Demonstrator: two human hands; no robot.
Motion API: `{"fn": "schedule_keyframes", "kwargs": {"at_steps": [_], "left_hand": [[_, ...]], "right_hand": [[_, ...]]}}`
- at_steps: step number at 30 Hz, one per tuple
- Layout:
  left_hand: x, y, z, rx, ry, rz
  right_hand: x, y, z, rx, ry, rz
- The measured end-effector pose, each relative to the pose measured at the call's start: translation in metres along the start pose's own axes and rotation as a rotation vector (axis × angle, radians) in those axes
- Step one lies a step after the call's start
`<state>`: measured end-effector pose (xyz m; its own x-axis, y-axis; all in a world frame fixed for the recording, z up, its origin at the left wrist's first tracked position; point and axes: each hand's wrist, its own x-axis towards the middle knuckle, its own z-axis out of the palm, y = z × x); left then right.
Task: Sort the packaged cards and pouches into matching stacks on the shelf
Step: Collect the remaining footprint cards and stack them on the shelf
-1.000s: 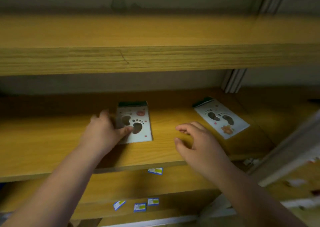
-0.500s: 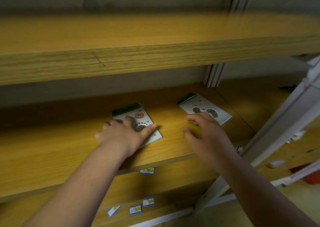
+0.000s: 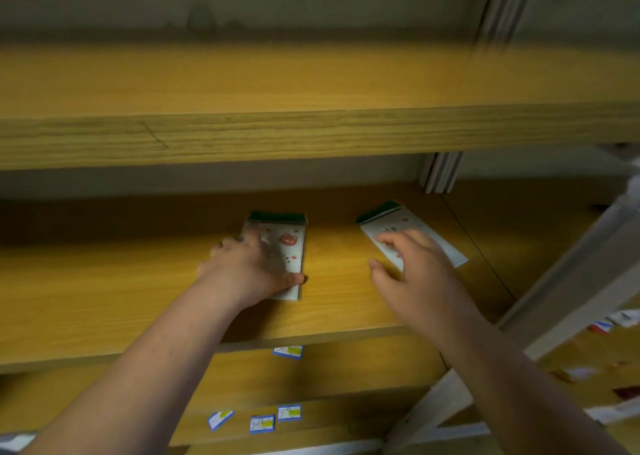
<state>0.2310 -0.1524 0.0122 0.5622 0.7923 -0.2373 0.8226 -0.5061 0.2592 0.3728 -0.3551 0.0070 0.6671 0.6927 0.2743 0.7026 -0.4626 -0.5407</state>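
Two white packaged cards with dark green tops and paw prints lie on the middle wooden shelf [image 3: 104, 302]. My left hand [image 3: 249, 271] rests flat on the left card [image 3: 289, 243], thumb at its lower edge, covering its left half. My right hand [image 3: 412, 274] lies with its fingers spread over the right card [image 3: 391, 220], which is turned at an angle. Neither card is lifted off the shelf.
An upper shelf board [image 3: 311, 132] overhangs the work area. Small blue-and-white label cards [image 3: 289, 351] and others [image 3: 262, 424] lie on the lower shelves. A grey metal upright [image 3: 441, 174] stands behind; a slanted grey frame bar [image 3: 568, 288] runs at the right, with loose packets [image 3: 620, 319] beyond.
My left hand has turned the left card back to straight. My right hand has moved forward onto the right card. The view has shifted slightly.
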Motion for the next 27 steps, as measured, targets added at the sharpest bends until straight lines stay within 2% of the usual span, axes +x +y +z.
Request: {"fn": "schedule_keyframes", "kwargs": {"at_steps": [5,7,10,12,15,18,22,27], "left_hand": [[-0.004,-0.003,-0.005,-0.199,0.119,-0.01],[-0.008,-0.009,-0.005,-0.304,0.2,0.039],[-0.019,-0.015,-0.003,-0.557,0.262,0.105],[-0.027,-0.02,0.001,-0.767,0.211,0.097],[-0.037,-0.024,0.009,-1.046,0.095,0.118],[-0.039,-0.029,0.015,-1.264,0.055,0.12],[-0.038,-0.029,0.024,-1.415,0.086,0.058],[-0.03,-0.023,0.03,-1.529,-0.047,0.039]], "right_hand": [[0.015,0.024,-0.014,-0.17,0.09,0.087],[0.018,0.035,-0.018,-0.312,0.036,0.153],[0.023,0.049,-0.023,-0.419,-0.145,0.287],[0.025,0.05,-0.021,-0.456,-0.208,0.31],[0.025,0.047,-0.019,-0.462,-0.175,0.309],[0.028,0.042,-0.019,-0.445,-0.179,0.393],[0.031,0.034,-0.025,-0.399,-0.222,0.441],[0.016,0.03,-0.025,-0.173,-0.258,0.544]]}}
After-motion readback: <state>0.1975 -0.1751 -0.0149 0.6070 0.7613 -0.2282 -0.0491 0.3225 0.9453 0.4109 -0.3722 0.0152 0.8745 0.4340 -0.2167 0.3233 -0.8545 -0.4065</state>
